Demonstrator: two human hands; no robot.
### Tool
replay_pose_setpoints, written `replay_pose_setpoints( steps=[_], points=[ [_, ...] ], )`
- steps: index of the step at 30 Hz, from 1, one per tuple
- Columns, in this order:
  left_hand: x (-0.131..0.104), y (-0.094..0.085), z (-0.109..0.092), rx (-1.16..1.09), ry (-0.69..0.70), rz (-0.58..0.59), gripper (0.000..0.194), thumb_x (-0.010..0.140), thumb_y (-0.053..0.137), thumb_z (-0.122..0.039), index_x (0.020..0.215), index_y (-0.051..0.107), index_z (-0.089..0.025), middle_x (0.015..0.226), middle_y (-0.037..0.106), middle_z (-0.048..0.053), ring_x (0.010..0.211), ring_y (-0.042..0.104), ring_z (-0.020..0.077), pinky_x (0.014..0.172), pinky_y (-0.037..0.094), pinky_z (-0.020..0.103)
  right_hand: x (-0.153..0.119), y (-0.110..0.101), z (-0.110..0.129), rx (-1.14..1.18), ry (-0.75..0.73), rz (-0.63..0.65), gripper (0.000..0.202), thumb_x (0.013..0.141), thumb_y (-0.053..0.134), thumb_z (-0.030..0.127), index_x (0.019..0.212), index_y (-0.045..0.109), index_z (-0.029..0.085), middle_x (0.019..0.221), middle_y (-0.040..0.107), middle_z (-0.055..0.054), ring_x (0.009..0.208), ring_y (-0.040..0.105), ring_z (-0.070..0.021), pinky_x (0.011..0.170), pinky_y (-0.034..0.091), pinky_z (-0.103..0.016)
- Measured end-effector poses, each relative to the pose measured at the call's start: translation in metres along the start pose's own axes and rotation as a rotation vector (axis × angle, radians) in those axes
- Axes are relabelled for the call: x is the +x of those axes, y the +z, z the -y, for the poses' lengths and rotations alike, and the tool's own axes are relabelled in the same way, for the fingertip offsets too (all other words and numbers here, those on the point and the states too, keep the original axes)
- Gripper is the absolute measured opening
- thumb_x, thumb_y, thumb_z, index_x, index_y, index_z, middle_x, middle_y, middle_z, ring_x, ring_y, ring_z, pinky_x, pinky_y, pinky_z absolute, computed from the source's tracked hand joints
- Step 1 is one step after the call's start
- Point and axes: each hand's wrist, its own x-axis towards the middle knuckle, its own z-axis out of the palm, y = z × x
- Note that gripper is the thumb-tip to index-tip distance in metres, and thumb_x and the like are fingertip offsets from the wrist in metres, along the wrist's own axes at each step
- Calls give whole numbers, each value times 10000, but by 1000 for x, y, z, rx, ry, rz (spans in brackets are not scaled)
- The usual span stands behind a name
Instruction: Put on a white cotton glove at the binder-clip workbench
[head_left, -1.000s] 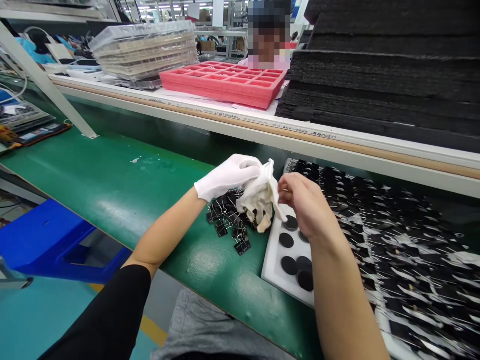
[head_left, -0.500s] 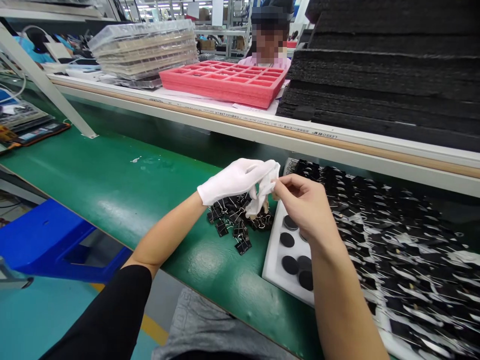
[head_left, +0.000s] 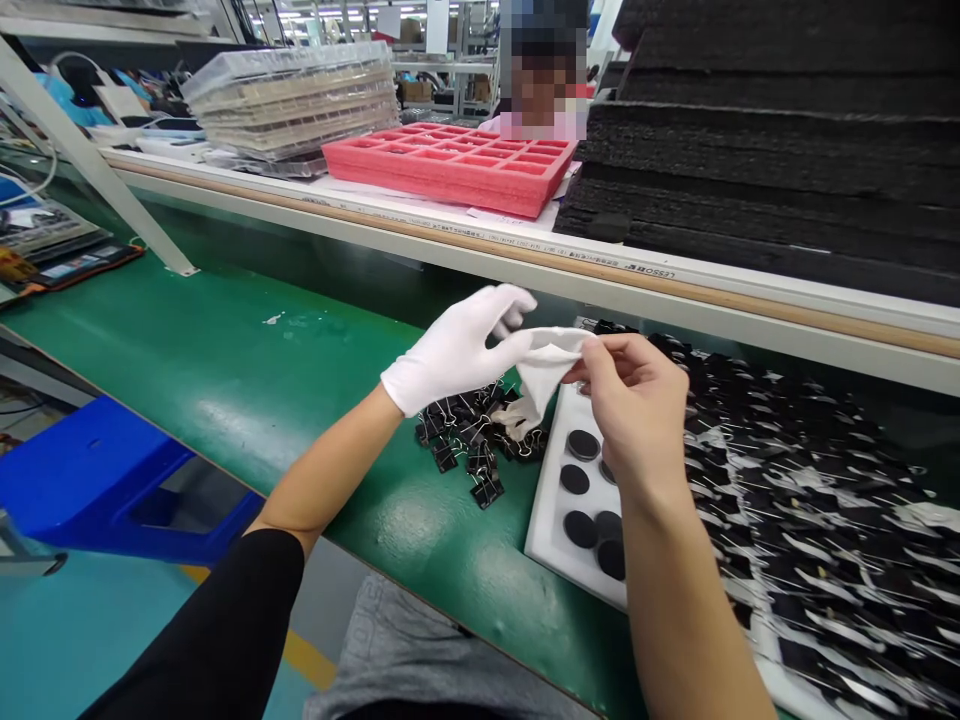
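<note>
My right hand (head_left: 634,395) is bare and pinches the cuff of a loose white glove (head_left: 546,385) between thumb and fingers. The glove's mouth is spread wide and its fingers dangle over the clips. My left hand (head_left: 469,345) wears a matching white glove; its thumb reaches the left edge of the loose cuff, while the fingers stand apart from the thumb, above the cuff. Beneath both hands, a heap of black binder clips (head_left: 469,440) lies on the green table (head_left: 300,400).
A white foam tray (head_left: 551,530) at right carries black discs (head_left: 575,480) and rows of black, clipped pieces. A shelf edge (head_left: 525,245) crosses behind, bearing a red foam tray (head_left: 450,175) and stacked black foam (head_left: 750,170). A blue stool (head_left: 82,480) stands left. Someone sits opposite.
My right hand has shifted right and the loose glove's cuff has been pulled wide. My left hand's fingers have lifted off the glove and spread from the thumb.
</note>
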Motion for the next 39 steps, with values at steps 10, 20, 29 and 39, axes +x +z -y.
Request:
replay_pose_setpoints(
  steps=[10, 20, 29, 39],
  points=[
    [-12, 23, -18, -109, 373, 48, 276, 997, 491, -236, 1200, 679, -241, 1275, 697, 102, 1255, 644, 241, 1081, 532, 386, -3, 3, 0, 12, 10, 38, 154, 848, 716, 361, 814, 700, 212, 720, 647, -4, 656, 603, -154, 614, 520, -275],
    [-6, 31, -3, 545, 413, -12, 255, 1013, 568, -362, 1159, 684, -188, 1107, 684, 122, 1014, 645, 250, 805, 508, 362, -1, 1, -2, 32, -50, 26, 183, 896, 696, 376, 809, 689, 215, 704, 638, -9, 646, 605, -161, 592, 511, -279],
    [-8, 32, -4, 733, 968, 20, 337, 1015, 418, -134, 766, 619, -238, 840, 630, 2, 813, 567, 188, 760, 416, 399, -3, 2, 0, 13, 114, 100, 219, 752, 780, 391, 744, 690, 192, 708, 663, -33, 673, 632, -189, 565, 463, -272],
    [-12, 33, -2, 558, 763, 83, 258, 1031, 443, -247, 823, 588, -199, 783, 623, 22, 706, 598, 146, 582, 390, 290, -2, 1, -4, 55, 82, 132, 218, 787, 760, 411, 781, 718, 197, 721, 660, -27, 668, 611, -170, 596, 469, -278]
  ],
)
